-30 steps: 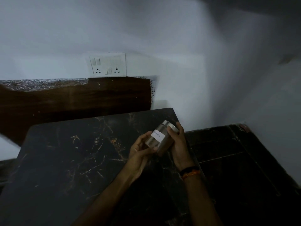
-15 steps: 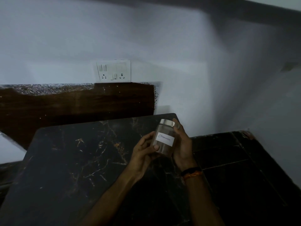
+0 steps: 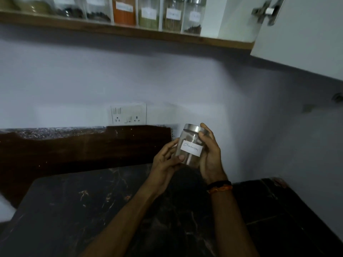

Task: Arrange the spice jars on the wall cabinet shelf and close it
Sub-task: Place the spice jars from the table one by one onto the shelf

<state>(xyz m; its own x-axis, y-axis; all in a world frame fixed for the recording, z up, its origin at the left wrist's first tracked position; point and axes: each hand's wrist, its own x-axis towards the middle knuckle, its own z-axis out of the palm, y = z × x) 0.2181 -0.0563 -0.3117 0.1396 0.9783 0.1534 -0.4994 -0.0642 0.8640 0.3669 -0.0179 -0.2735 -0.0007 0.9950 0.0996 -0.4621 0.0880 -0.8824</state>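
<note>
Evidently label-checking: both hands, left hand (image 3: 165, 160) and right hand (image 3: 210, 154), clasp the cinnamon jar (image 3: 191, 145) upright, label facing viewer, below the shelf's (image 3: 130, 33) right end.

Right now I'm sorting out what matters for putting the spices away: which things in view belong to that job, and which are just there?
Part of the job:
glass cinnamon jar with steel lid, held in left hand and right hand
row of labelled spice jars
wooden cabinet shelf
open white cabinet door

Just there:
white wall socket plate
black marble counter
</note>
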